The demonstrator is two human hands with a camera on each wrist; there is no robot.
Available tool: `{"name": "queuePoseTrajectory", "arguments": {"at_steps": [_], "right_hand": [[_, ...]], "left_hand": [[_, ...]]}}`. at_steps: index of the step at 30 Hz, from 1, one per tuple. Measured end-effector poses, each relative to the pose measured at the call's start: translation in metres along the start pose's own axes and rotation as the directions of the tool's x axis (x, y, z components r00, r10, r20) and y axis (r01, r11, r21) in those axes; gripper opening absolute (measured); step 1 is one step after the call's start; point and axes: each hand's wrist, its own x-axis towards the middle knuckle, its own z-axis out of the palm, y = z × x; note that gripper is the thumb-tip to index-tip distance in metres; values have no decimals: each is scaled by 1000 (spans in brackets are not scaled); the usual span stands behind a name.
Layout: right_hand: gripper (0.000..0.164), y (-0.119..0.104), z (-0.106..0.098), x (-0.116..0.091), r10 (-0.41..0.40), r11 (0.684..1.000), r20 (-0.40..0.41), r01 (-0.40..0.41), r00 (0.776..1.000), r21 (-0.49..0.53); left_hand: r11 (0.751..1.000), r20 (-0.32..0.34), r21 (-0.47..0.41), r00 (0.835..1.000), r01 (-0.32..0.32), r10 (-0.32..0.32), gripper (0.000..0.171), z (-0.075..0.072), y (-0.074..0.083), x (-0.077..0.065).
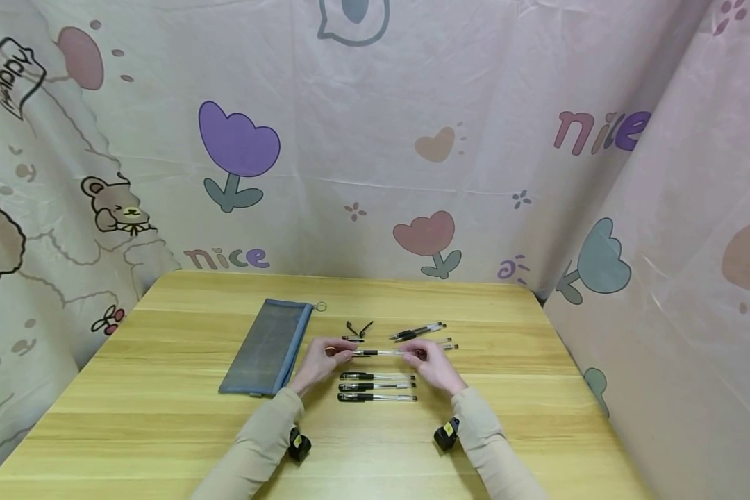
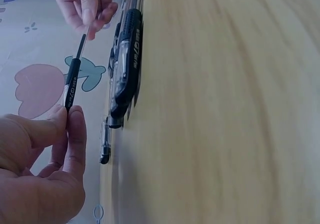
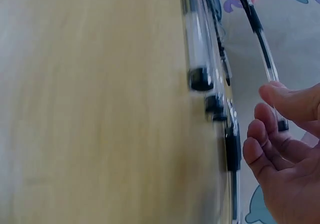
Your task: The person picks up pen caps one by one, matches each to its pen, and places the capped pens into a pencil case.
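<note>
A gel pen [image 1: 378,353] with a clear barrel and black front part lies level between both hands, above the table. My left hand [image 1: 321,361] pinches its black front end between thumb and fingertips. At the other end, the right hand [image 1: 430,361] grips the clear barrel with thumb and fingers, the black end plug [image 3: 283,125] showing past them. Closer to the person, three capped gel pens [image 1: 377,386] lie parallel in a column, black caps to the left. In the left wrist view, the nearest capped pen [image 2: 131,59] shows its printed cap.
Left of the hands lies a grey mesh zip pouch [image 1: 265,351] with blue edging and a ring. Beyond the hands are small black pieces [image 1: 359,329] like pen caps, and more pens [image 1: 417,332] at the right. A patterned curtain [image 1: 362,139] hangs behind the wooden table [image 1: 131,417].
</note>
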Motion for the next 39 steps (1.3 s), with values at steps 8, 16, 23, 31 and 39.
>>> {"name": "queuePoseTrajectory", "arguments": {"at_steps": [8, 16, 23, 31, 39], "right_hand": [[15, 6, -5, -1, 3, 996, -24, -5, 1000, -94], [15, 9, -8, -2, -7, 991, 10, 8, 1000, -131], [13, 10, -9, -3, 6, 988, 35, 0, 999, -152], [10, 10, -9, -1, 18, 988, 53, -10, 998, -153], [8, 9, -8, 0, -9, 979, 63, 22, 998, -205]], "left_hand": [[999, -27, 31, 999, 36, -35, 15, -1, -3, -1], [994, -30, 74, 997, 78, -76, 12, -1, -4, -3], [982, -39, 163, 996, 91, -86, 9, 1, -1, -4], [965, -43, 256, 998, 50, -40, 8, 3, 1, -3], [943, -24, 331, 999, 43, -37, 7, 3, 2, -5]]}}
